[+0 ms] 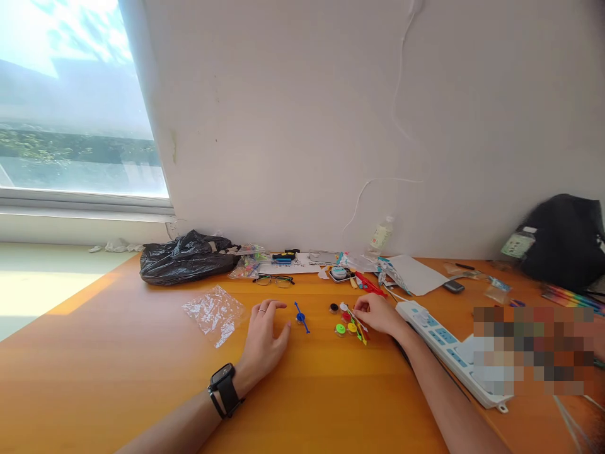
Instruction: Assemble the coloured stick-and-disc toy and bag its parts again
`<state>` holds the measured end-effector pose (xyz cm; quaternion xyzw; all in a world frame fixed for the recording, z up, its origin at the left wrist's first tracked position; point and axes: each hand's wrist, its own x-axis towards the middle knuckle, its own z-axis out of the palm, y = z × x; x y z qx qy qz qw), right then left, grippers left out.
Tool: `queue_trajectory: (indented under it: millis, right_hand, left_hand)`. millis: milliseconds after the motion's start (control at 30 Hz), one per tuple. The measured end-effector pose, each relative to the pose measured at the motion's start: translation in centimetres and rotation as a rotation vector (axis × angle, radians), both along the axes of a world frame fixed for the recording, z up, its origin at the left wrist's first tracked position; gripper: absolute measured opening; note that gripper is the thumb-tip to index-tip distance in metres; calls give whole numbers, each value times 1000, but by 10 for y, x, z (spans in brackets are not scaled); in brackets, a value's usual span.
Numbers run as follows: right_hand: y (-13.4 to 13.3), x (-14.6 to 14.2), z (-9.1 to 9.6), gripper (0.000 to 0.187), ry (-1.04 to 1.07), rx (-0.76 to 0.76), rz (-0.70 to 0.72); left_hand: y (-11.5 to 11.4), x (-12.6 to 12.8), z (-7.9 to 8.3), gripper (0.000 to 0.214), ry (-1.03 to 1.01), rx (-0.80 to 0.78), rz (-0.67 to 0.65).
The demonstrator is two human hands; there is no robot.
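Note:
My left hand (265,331) rests palm-down on the orange table (142,378), fingers spread, holding nothing. A black watch (225,389) is on that wrist. Just right of its fingers lies a small blue piece on a blue stick (300,317). My right hand (378,313) is further right, its fingers pinched together at a cluster of small coloured discs and thin sticks (350,321): black, white, red, green and yellow pieces. What exactly the fingers grip is too small to name.
A clear plastic bag (215,312) lies left of my left hand. A black bag (186,258), glasses (274,280), tools, papers and a bottle (382,233) line the wall. A white power strip (449,350) runs beside my right forearm. A black backpack (564,243) sits far right.

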<state>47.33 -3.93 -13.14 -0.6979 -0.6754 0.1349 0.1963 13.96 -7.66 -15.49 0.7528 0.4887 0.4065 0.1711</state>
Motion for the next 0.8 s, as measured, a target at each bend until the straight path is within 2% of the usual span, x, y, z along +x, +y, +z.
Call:
queue_trajectory:
  millis: [100, 167, 400, 467, 600, 700, 800]
  right_hand:
    - [-1, -2, 0, 11, -13, -29, 11]
    - [-1, -5, 0, 9, -26, -38, 11]
    - [-2, -9, 1, 9, -48, 9, -22]
    - [-2, -8, 1, 10, -49, 45, -31]
    - [2, -6, 0, 12, 2, 132, -25]
    - [5, -8, -2, 7, 88, 222, 19]
    - [6, -13, -4, 12, 164, 318, 100]
  left_hand:
    - [1, 2, -6, 30, 6, 16, -182]
    - [0, 3, -7, 30, 23, 17, -236]
    - [-4, 4, -2, 20, 164, -30, -235]
    - [-5, 4, -1, 28, 225, -32, -281]
    - [-6, 2, -2, 59, 343, -69, -338]
    - [-6, 1, -5, 63, 342, -97, -337]
    - [-5, 0, -7, 60, 301, -77, -340]
